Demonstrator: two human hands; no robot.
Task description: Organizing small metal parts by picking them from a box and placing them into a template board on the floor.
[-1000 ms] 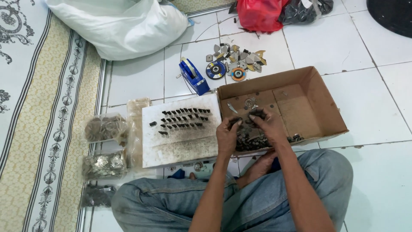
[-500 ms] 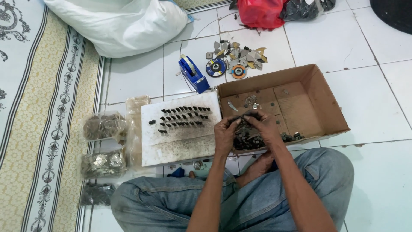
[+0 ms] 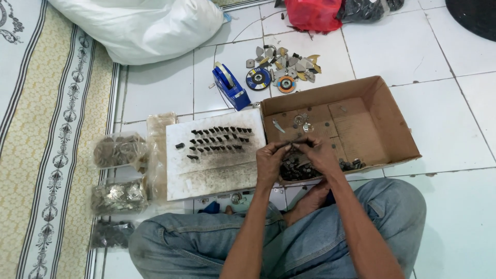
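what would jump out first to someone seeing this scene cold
Both hands, the left hand and right hand, meet over a pile of small dark parts at the near-left corner of an open cardboard box. Left of the box, a white board carries neat rows of dark pieces. A red bag lies at the top.

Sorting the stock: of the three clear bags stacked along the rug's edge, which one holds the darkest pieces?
The bottom bag, nearest the person's knee: its contents look dark grey, while the middle bag holds shiny silvery pieces and the top bag brownish ones.
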